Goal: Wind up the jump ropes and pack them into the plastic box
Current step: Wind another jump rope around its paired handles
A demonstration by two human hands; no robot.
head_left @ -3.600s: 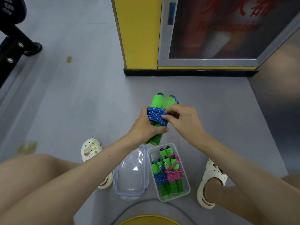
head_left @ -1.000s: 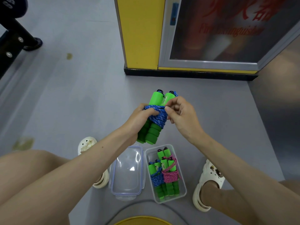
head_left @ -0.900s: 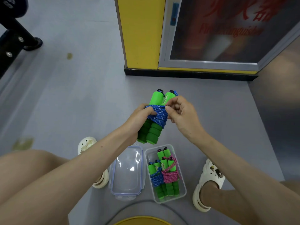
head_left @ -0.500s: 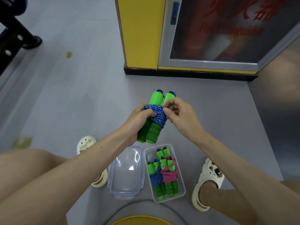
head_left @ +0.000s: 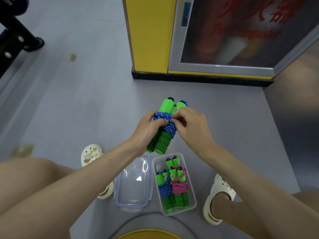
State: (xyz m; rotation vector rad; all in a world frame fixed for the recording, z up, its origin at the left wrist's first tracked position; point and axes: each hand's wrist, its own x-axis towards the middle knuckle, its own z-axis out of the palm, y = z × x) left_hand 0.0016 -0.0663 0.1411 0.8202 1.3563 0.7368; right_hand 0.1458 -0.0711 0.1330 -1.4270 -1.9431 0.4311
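I hold a blue jump rope with two green foam handles, its cord wound around the handles, above the grey floor. My left hand grips the bundle from the left. My right hand pinches the blue cord at the top of the winding. Below, a clear plastic box sits on the floor. In it lie a wound blue rope and a wound pink rope, both with green handles.
The box's clear lid lies flat just left of the box. My feet in white clogs flank both. A yellow pillar and glass cabinet stand ahead. Black equipment is at far left.
The bundle has tilted a little and stayed in the same place. My right fingers have shifted along the blue cord at the top of the winding. The box is unchanged.
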